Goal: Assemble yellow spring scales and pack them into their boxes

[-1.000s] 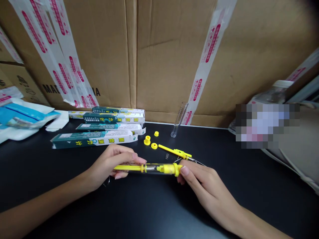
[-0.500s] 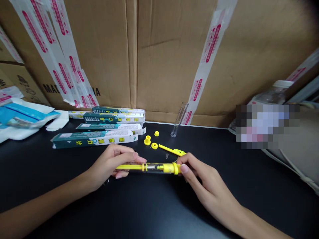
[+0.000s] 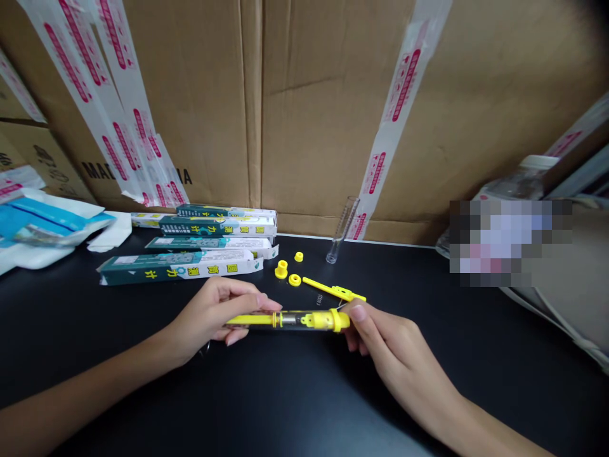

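Nearest, the person's left hand (image 3: 214, 317) and right hand (image 3: 387, 339) reach over a smooth black tabletop (image 3: 428, 393). Held level between them is a clear plastic tube with yellow plastic fittings (image 3: 304, 320), its glossy barrel showing a glint of metal inside. The left grip is narrow, with the fingers curled around the end where a slim yellow rod runs. The right grip is narrow too, with the thumb and fingers pinching the end with the thick yellow collar.

Just beyond the tube, a slender yellow plastic rod with a flattened, notched head (image 3: 333, 291) lies near a tiny coiled metal spring (image 3: 319, 299). Farther left sit a yellow plastic ring (image 3: 294, 280), a stepped yellow plastic cylinder (image 3: 281, 269) and a small yellow plastic cap (image 3: 299, 256).

Four long teal-and-white cardboard boxes (image 3: 181, 266) lie grouped beyond them, beside crumpled blue-and-white packaging (image 3: 47, 228). At the back, a slim clear graduated cylinder (image 3: 341, 230) leans against a corrugated cardboard wall (image 3: 200, 108) strapped with white, pink-printed tape (image 3: 404, 95).
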Demonstrator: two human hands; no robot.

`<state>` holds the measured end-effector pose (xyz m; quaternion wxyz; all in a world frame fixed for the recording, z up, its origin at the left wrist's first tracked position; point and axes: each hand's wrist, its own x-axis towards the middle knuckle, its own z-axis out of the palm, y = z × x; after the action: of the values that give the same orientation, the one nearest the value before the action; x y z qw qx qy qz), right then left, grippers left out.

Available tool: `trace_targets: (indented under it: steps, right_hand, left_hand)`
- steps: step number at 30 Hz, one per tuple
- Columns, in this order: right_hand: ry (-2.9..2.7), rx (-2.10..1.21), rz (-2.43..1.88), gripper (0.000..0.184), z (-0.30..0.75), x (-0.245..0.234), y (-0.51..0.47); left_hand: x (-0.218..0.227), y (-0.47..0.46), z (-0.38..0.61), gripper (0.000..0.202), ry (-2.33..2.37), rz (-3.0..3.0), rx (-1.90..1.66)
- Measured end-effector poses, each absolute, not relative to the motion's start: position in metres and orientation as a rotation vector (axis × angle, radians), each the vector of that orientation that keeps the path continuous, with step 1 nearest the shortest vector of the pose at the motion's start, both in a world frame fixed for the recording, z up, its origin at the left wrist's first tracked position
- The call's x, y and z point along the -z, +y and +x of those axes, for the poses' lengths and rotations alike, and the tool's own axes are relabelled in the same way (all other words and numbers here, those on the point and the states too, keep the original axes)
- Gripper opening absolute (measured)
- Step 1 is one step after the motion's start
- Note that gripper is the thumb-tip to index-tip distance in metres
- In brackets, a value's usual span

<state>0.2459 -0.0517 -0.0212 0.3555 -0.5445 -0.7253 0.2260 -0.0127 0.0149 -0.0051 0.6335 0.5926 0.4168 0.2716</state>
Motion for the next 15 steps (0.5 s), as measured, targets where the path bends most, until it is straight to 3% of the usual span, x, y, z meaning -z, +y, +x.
trace_targets:
  steps: [6, 11, 15]
  right_hand:
    - [-1.872, -0.653, -1.392, 0.027, 0.244, 0.016, -0.052]
    - [-1.847, -0.667, -1.355, 0.020, 0.246, 0.018, -0.054]
    - [-1.837, -0.649, -1.333, 0.018, 0.245, 0.018, -0.054]
  left_hand:
    - [0.005, 0.015, -0.013, 0.041, 0.949, 1.362, -0.633]
    - [-0.003, 0.015, -0.012, 0.033, 0.886, 1.424, -0.557]
    - [-0.007, 0.019, -0.016, 0.039, 0.790, 1.402, -0.393]
